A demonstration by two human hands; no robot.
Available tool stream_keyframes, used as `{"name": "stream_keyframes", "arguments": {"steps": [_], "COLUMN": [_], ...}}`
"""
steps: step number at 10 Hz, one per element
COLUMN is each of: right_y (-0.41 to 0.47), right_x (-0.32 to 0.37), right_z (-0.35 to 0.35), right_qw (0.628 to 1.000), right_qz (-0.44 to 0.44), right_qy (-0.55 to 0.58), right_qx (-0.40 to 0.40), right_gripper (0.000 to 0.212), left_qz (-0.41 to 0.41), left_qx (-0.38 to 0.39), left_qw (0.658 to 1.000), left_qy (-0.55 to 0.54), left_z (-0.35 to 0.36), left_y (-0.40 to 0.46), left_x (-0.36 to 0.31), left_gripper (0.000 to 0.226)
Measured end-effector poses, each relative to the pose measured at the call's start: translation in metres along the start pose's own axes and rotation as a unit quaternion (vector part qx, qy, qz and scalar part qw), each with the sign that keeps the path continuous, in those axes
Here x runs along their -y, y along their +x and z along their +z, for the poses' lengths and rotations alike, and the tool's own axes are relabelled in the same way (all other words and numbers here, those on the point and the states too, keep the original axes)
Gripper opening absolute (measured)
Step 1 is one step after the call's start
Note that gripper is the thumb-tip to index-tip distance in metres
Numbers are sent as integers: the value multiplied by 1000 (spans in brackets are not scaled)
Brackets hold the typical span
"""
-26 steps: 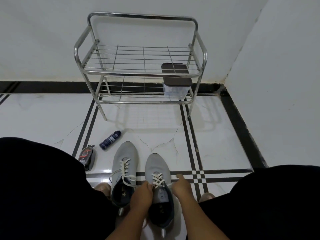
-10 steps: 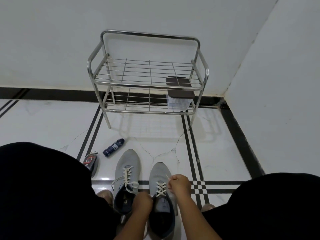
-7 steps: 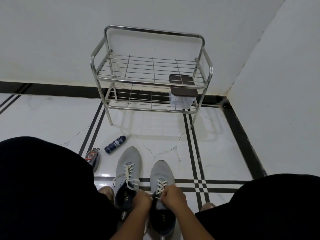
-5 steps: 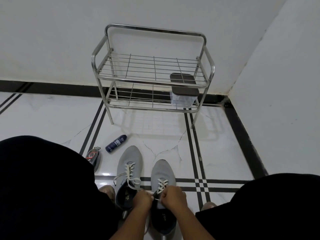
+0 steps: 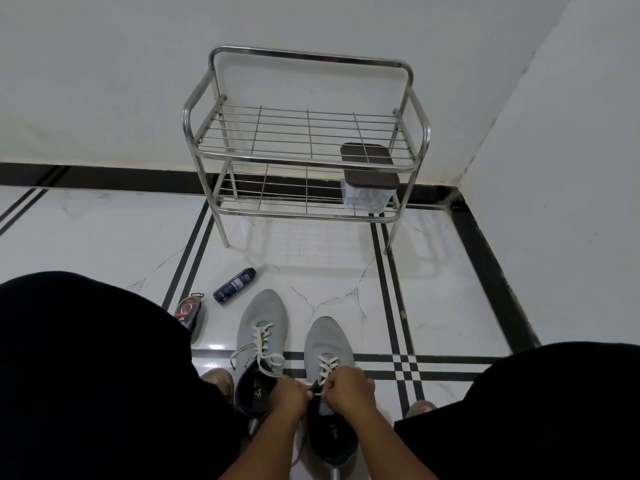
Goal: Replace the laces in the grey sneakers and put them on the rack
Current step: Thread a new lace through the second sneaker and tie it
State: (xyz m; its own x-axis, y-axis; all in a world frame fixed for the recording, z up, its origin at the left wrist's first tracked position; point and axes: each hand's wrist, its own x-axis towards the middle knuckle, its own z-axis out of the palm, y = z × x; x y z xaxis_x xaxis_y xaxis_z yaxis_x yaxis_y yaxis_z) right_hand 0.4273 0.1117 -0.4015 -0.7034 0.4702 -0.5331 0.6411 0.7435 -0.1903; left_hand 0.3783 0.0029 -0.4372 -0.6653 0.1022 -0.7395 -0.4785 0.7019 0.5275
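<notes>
Both hands have drawn together since 2.6 s ago, when they sat spread at either side of the right sneaker's tongue; they now meet fist to fist over its upper eyelets. Right sneaker [image 5: 329,344] stands on the floor [image 5: 450,306] between the person's knees, toe toward the rack, with white lace [image 5: 325,367] crossed over only its upper part. Left hand [image 5: 289,396] has its fingers curled closed, pinching a lace end. Right hand [image 5: 348,388] is likewise closed on the other lace end; a short white tip shows between the two fists.

Left sneaker [image 5: 263,320] stands just beside the right one, touching or nearly so, fully laced, with its lace ends lying loose over the collar. Dark spray can [image 5: 234,285] lies on its side on the floor ahead and left of the sneakers. Shoe-polish sponge [image 5: 188,313] lies near it, partly hidden by the left knee.

Metal rack [image 5: 304,161] stands well apart against the wall. Its upper shelf carries nothing. Clear container [image 5: 367,195] with a dark lid sits at the right end of the lower shelf.
</notes>
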Motion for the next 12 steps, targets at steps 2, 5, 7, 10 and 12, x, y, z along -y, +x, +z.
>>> {"name": "stream_keyframes", "arguments": {"steps": [2,5,7,10,12], "right_y": [-4,-3,-16,0,1], "right_x": [2,-15,-32,-29,-29], "right_z": [4,-14,11,10,7], "right_qw": [1000,998,955,978,975], "right_qz": [-11,70,147,127,145], "right_qy": [-10,-6,-2,144,162], "right_qx": [-19,-6,256,77,54], "right_gripper": [23,33,70,32,33], "left_qz": [10,68,93,83,101], "left_qx": [19,-21,-38,-89,-199], "left_qw": [999,978,970,983,957], "left_qy": [26,196,222,139,-185], "left_z": [-4,-1,-1,-7,-65], "left_y": [-8,-16,-18,-31,-17], "left_x": [-5,-11,-14,-24,-82], "left_gripper": [24,29,29,20,9]}}
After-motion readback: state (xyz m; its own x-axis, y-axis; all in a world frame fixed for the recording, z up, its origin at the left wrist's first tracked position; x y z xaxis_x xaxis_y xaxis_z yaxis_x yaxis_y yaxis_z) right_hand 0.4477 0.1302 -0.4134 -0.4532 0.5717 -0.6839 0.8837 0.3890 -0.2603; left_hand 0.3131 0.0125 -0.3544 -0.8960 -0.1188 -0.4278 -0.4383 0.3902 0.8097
